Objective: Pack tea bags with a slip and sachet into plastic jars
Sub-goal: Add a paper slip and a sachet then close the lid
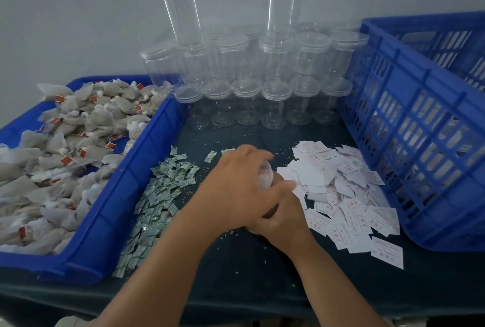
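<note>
1. Blue plastic formed the shallow tray (147, 148) at the left of the frame, and it was heaped with grey-white tea bags (65, 143) carrying small red tags.
2. We saw a dark cloth (236, 274) over the table, with fine crumbs scattered on it.
3. At the middle of the frame both hands met on one clear jar (265, 177), which was blurred and mostly covered by them.
4. Our left hand (236, 185) lay over the top of the clear jar with its fingers curled down around it.
5. Our right hand (284, 219) sat just below and partly under the left hand. Its thumb was against the side of the clear jar, so it also appeared to grip it, though its other fingers were hidden.
6. What was inside the clear jar we could not tell.
7. A pile of small green-and-white sachets (162, 187) lay left of the hands, beside the tray wall.
8. A pile of white slips (341, 195) with red print lay right of the hands, touching the right hand's fingertips.
9. Empty jars (262, 85) with clear lids stood stacked in rows at the upper middle, against a pale wall, with two taller stacks above them.
10. A blue slotted crate (409, 127) stood at the right of the frame, next to the slips.
</note>
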Tool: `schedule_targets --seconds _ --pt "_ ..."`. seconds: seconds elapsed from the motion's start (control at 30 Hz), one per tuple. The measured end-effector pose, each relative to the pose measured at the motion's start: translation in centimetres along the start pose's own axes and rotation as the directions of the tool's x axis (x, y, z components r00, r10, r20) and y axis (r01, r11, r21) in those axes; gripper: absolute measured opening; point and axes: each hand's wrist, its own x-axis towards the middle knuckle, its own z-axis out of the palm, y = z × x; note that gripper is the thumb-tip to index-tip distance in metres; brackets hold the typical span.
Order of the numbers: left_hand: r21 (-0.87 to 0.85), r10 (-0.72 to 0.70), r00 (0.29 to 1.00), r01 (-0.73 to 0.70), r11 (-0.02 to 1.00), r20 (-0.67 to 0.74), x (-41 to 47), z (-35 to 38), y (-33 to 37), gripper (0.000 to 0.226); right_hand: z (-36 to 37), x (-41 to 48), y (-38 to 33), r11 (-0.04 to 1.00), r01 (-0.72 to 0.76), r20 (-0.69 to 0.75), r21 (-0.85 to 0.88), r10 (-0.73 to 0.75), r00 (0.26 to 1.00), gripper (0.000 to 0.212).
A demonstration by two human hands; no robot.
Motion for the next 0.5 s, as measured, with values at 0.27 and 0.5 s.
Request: schedule_targets --seconds 0.27,0.5 --pt "-0.306 0.267 0.953 -0.300 0.903 -0.145 0.1 -0.4 -0.8 0.015 -1.0 -0.2 0.3 0.976 -0.078 0.079 0.204 0.063 0.995 0.058" --pt "-0.220 -0.024 0.974 -0.027 0.975 -0.226 -0.3 1.0 0.0 0.062 -0.4 -0.6 0.0 0.990 -0.028 -0.060 0.136 0.037 0.998 0.054"
